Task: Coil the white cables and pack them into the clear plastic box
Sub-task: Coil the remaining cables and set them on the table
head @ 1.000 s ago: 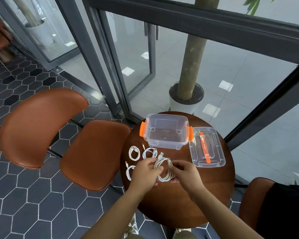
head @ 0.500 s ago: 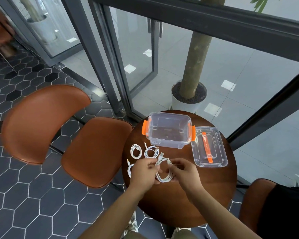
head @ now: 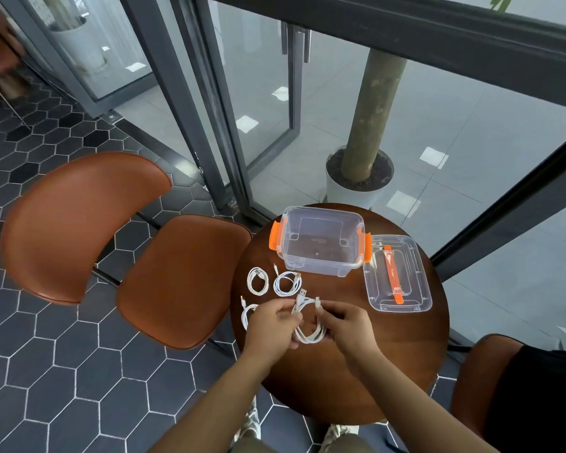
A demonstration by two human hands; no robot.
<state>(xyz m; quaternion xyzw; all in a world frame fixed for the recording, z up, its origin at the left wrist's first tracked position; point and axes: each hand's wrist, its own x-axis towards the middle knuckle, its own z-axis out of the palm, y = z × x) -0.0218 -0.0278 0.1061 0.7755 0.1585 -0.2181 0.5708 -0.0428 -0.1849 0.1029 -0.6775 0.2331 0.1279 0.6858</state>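
On the round wooden table point(head: 389, 361) both my hands hold one white cable point(head: 309, 335) looped between them. My left hand point(head: 272, 325) pinches the strands near the USB plug end. My right hand point(head: 348, 325) grips the other side of the loop. Two coiled white cables point(head: 258, 281) point(head: 287, 283) lie side by side behind my hands. A third coil point(head: 246, 313) shows partly behind my left hand. The clear plastic box point(head: 321, 245) with orange clips stands open and holds nothing at the table's far edge.
The clear lid point(head: 397, 277) with an orange handle lies right of the box. A brown chair point(head: 177, 279) stands left of the table, another chair point(head: 481, 380) at the lower right. A potted tree trunk point(head: 360, 178) stands behind glass beyond the table.
The looped cable has stayed between my hands while they shifted slightly. The camera moved a little; the box, lid and coils lie as before.
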